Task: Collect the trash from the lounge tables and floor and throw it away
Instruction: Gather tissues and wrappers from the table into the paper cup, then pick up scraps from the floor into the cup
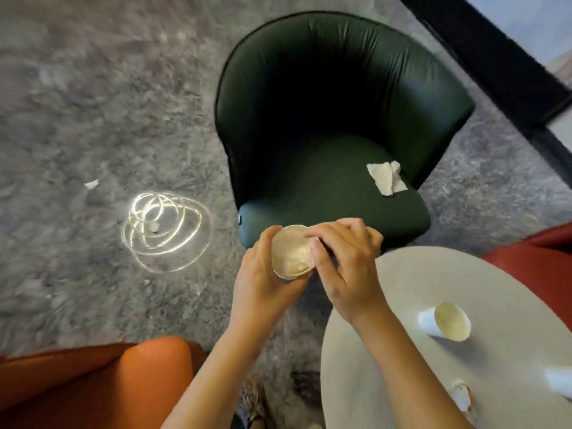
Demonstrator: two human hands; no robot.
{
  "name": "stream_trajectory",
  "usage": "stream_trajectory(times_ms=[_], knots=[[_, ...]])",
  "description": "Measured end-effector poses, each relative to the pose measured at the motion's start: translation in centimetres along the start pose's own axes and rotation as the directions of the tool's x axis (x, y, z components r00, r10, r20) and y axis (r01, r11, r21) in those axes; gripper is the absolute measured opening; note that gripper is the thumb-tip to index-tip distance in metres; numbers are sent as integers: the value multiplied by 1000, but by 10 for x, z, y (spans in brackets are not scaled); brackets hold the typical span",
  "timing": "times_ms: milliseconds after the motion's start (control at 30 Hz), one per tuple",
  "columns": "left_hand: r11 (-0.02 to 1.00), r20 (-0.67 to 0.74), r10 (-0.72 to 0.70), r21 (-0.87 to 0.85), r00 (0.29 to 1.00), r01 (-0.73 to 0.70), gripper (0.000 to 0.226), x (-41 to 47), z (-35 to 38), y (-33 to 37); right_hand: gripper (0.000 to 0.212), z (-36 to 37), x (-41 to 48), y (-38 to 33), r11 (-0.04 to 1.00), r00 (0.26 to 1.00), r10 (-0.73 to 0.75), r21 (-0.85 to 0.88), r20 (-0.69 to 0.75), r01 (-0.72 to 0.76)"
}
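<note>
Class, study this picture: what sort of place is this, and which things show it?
Probably a lounge or waiting area: a dark green armchair and an orange seat stand beside a round table, on grey carpet littered with a paper scrap.

Open carpet (93,119) at left; blocked ahead by green armchair (325,103), at right by round tabletop (402,335), near-left by orange seat (139,373).
</note>
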State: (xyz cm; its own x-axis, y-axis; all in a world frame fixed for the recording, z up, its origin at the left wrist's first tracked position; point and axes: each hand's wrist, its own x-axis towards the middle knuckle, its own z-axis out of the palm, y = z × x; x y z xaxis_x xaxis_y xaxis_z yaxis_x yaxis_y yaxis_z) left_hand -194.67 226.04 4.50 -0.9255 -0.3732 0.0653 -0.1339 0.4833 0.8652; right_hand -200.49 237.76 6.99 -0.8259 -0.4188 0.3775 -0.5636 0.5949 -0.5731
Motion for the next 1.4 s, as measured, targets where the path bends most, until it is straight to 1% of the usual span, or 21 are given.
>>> stream_trajectory(times_ms=[133, 200, 300, 333, 433, 533, 633, 767, 867, 967, 1067, 1167, 1300, 1400], knots=[[1000, -149, -13, 25, 989, 17, 68, 34, -86, -19, 36, 36, 70, -61, 982, 1000, 8, 187, 14, -11], [997, -250, -44, 44, 967, 56, 68, 43, -128, -33, 41, 54, 98, -89, 968, 999, -2, 251, 50, -10], [989, -390, -72, 91, 918, 116, 68, 44, -188, -54, 48, 80, 130, -129, 951, 990, -58, 310, 132, 14], [987, -424, -78, 97, 902, 130, 67, 43, -204, -59, 47, 86, 137, -138, 948, 986, -65, 317, 156, 12], [974, -518, -122, 102, 847, 203, 64, 35, -252, -73, 34, 108, 154, -164, 940, 966, -105, 341, 235, 19], [956, -607, -163, 97, 778, 276, 64, 29, -290, -87, 33, 127, 173, -180, 937, 947, -150, 347, 285, 44], [930, -710, -211, 66, 672, 361, 64, 31, -324, -104, 30, 151, 200, -192, 926, 928, -189, 372, 322, 59], [891, -804, -254, 22, 538, 453, 68, 52, -361, -131, 23, 196, 246, -206, 904, 894, -238, 423, 379, 62], [852, -856, -281, -15, 434, 523, 71, 77, -376, -155, 22, 240, 282, -214, 895, 843, -304, 436, 444, 93], [818, -892, -302, -61, 337, 572, 70, 103, -383, -176, 12, 282, 321, -216, 888, 786, -358, 445, 504, 119], [768, -914, -332, -117, 235, 630, 69, 122, -386, -190, 11, 318, 356, -219, 881, 719, -406, 451, 564, 144], [731, -913, -366, -161, 181, 663, 70, 135, -389, -201, 11, 351, 378, -225, 878, 688, -411, 464, 598, 122], [683, -908, -397, -192, 137, 705, 68, 142, -394, -218, 13, 395, 387, -232, 879, 637, -420, 466, 647, 106], [650, -887, -450, -245, 105, 719, 69, 148, -402, -238, 15, 430, 389, -236, 888, 594, -418, 448, 688, 105]])
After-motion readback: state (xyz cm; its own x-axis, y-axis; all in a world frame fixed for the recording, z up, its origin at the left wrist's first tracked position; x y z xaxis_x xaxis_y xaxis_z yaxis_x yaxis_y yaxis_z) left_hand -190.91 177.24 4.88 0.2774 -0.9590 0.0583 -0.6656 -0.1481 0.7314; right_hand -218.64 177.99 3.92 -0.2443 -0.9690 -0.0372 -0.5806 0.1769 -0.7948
